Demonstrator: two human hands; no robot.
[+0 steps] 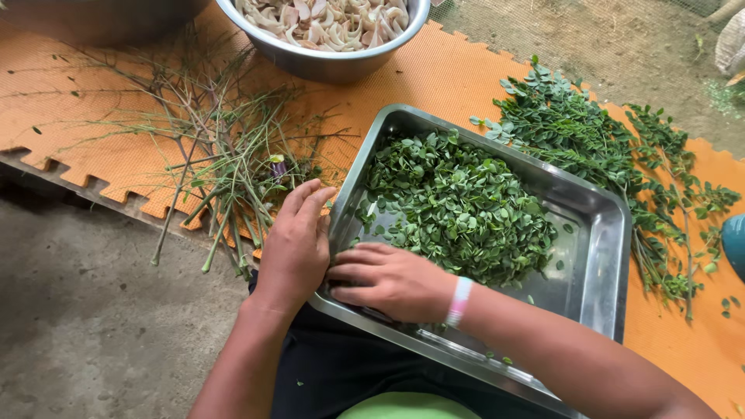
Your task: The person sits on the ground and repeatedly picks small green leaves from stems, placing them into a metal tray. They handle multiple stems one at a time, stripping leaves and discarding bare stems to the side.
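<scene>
Right hand (392,281): palm down inside the near corner of the rectangular stainless-steel tray (601,256), fingers extended and held close together, tips pointing toward the left hand; flat on the tray floor, nothing visibly gripped; pale band at the wrist

Left hand (297,247): just beside the right, at the tray's outer near-left rim, fingers straight and together, touching the rim; whether anything is pinched between the two hands cannot be told

Heap of small loose green leaves (458,206): in the tray, immediately beyond the right hand's knuckles, filling the middle and far-left part

Pile of stripped green stems and bare twigs (221,163): beyond and to the outer side of the left hand, on the orange interlocking foam mat (450,77)

Leafy green branches, unstripped (621,155): on the mat past the tray's far-right edge, well apart from both hands

Round steel bowl of pale sliced pieces (326,31): farthest, beyond the stems and tray
</scene>
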